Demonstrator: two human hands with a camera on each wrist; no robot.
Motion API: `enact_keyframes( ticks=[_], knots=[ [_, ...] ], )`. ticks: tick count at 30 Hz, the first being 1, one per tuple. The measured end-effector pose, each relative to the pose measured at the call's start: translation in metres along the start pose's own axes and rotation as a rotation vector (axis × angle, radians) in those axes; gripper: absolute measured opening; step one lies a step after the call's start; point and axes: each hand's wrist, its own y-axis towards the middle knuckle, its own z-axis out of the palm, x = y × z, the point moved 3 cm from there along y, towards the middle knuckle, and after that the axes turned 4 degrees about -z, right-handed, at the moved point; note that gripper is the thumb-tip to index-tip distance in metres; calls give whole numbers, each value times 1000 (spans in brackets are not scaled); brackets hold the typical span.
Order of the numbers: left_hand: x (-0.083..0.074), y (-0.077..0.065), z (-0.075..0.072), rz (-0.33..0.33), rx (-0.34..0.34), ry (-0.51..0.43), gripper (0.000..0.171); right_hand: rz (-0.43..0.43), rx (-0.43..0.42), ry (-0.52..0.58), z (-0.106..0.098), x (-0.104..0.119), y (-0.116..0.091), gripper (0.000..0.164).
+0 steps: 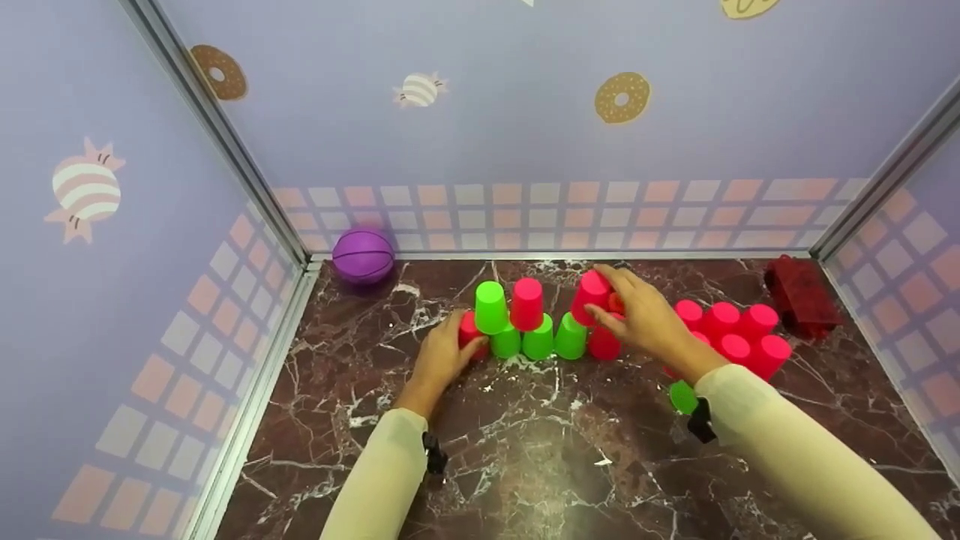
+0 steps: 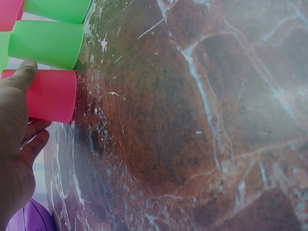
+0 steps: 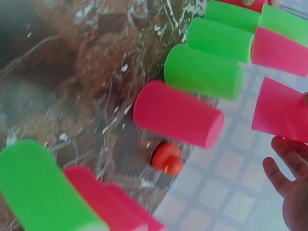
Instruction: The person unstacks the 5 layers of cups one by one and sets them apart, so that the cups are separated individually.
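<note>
A row of upside-down cups stands on the marbled table: a red cup [image 1: 472, 335] at the left end, several green cups [image 1: 538, 337] in the middle, and another red cup [image 3: 178, 114] at the right end. On top sit a green cup [image 1: 491, 307] and a red cup [image 1: 527, 304]. My left hand [image 1: 439, 360] holds the left-end red cup between thumb and fingers, as the left wrist view [image 2: 53, 96] also shows. With my right hand [image 1: 641, 311] I grip a red cup [image 3: 279, 109] by its sides, raised over the row's right part and apart from the cups below.
More upside-down red cups [image 1: 724, 319] cluster at the right, with a green cup [image 1: 682, 397] near my right sleeve. A small orange-red toy duck [image 3: 168, 158] sits beside the row. A purple ball [image 1: 363, 256] lies back left; a dark red block [image 1: 801, 296] lies back right. Patterned walls enclose the table.
</note>
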Motion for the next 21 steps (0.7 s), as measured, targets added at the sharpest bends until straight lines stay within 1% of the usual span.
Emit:
enact_keyframes(
  ticks=[4, 9, 13, 17, 21],
  knots=[
    [0, 0, -1, -17, 3, 7, 56, -1, -5, -14, -12, -10, -11, 74],
    [-2, 1, -1, -11, -2, 1, 56, -26, -62, -63, -27, -23, -30, 72],
    [-3, 1, -1, -13, 4, 11, 56, -40, -92, -73, -36, -33, -47, 71],
    [-3, 1, 1, -19, 16, 16, 57, -24, -111, -84, -47, -41, -63, 70],
    [-2, 1, 1, -17, 8, 17, 57, -13, -140, -88, -59, -49, -76, 70]
  ],
)
